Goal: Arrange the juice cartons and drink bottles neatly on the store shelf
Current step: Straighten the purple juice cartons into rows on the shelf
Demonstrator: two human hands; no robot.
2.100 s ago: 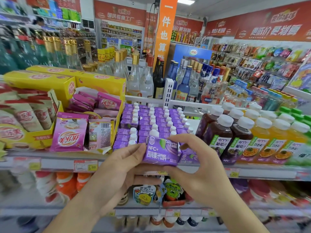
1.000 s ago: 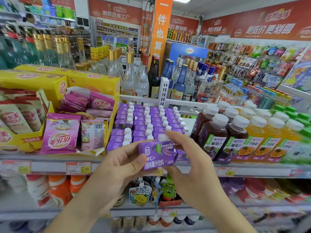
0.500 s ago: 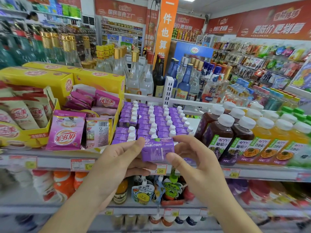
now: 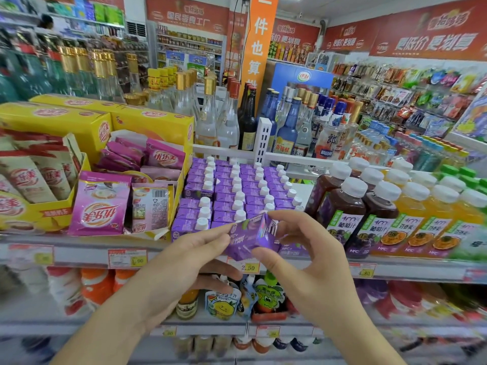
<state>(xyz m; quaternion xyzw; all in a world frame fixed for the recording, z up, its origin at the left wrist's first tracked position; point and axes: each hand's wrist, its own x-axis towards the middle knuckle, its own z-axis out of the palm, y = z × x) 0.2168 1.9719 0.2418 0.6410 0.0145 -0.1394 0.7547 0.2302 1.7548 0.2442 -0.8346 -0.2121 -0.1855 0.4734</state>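
Two hands are holding one small purple juice carton [image 4: 249, 239] in front of the shelf [image 4: 79, 255].

The left hand [image 4: 184, 262] is pinching the carton's left side, and the right hand [image 4: 308, 255] is pinching its right side and bottom corner. The carton is tilting. Just behind it, rows of purple cartons [image 4: 237, 191] are standing on the shelf. Dark grape juice bottles [image 4: 342, 206] are standing beside them on the right, then orange juice bottles [image 4: 427, 214].

White shelf [image 4: 79, 255]; purple cartons [image 4: 237, 191]; juice bottles [image 4: 382, 206]; yellow boxes [image 4: 60, 122]
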